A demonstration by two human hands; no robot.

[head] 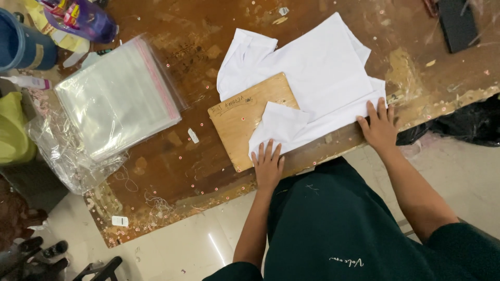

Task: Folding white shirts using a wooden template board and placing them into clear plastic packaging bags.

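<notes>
A white garment (312, 78) lies spread on a worn brown wooden table (172, 166), draped over a light plywood board (245, 112). One sleeve is folded in over the board. My left hand (268, 164) rests flat, fingers spread, on the garment's near edge at the board's corner. Further right, my right hand (379, 127) presses flat on the garment's lower right corner by the table edge. Neither hand grips anything.
A stack of clear plastic bags (117, 96) with a pink strip lies left of the board, with crumpled plastic (67, 156) beneath. A blue bucket (21, 47) and a purple bottle (83, 18) stand at the top left. A black object (458, 23) sits at the top right.
</notes>
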